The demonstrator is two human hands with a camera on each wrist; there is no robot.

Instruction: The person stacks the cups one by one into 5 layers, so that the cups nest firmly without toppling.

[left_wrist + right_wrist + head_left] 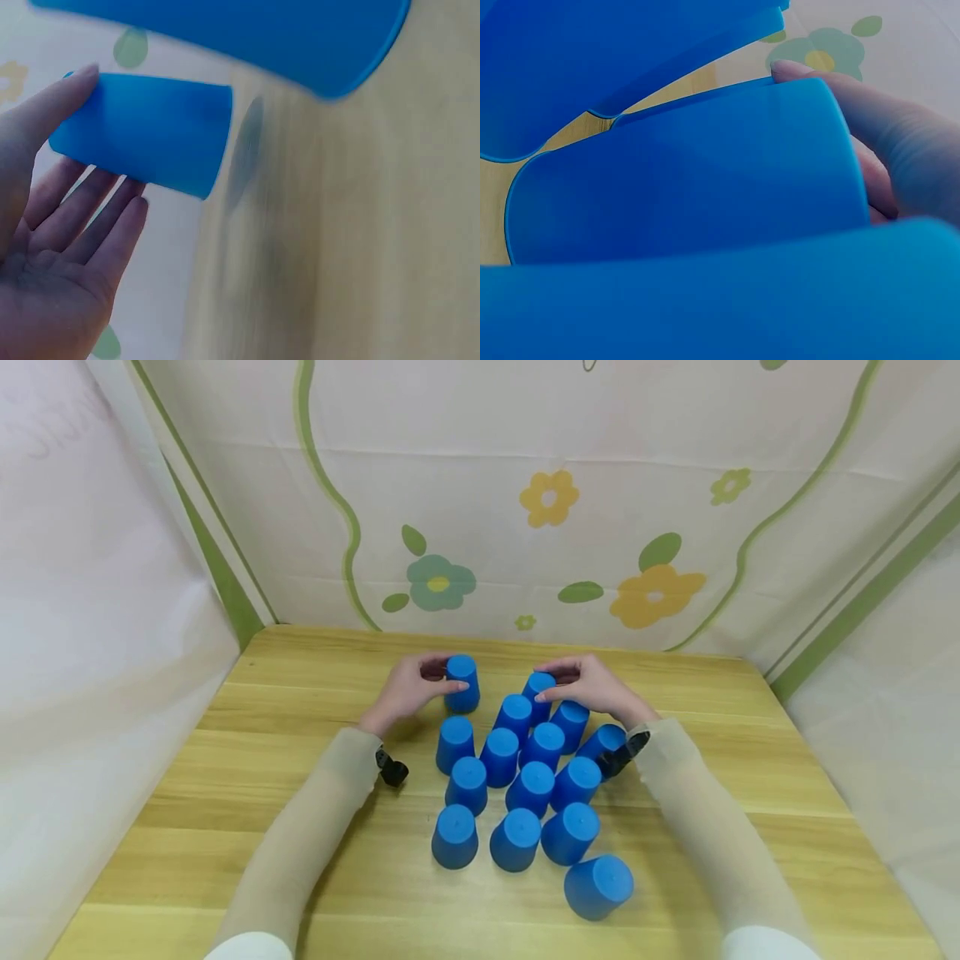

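Upside-down blue cups stand in a slanted cluster on the wooden table. My left hand pinches a blue cup at the back left of the cluster. In the left wrist view this cup sits between thumb and fingers of my left hand, its lower rim slightly off the table. My right hand holds the rearmost cup of the cluster, thumb in front. In the right wrist view, nearer cups hide most of what my right hand touches.
A front cup stands at the near right, tilted in appearance. Another cup stands at the cluster's left side. A floral curtain hangs behind the table. My right wrist strap is close to a cup.
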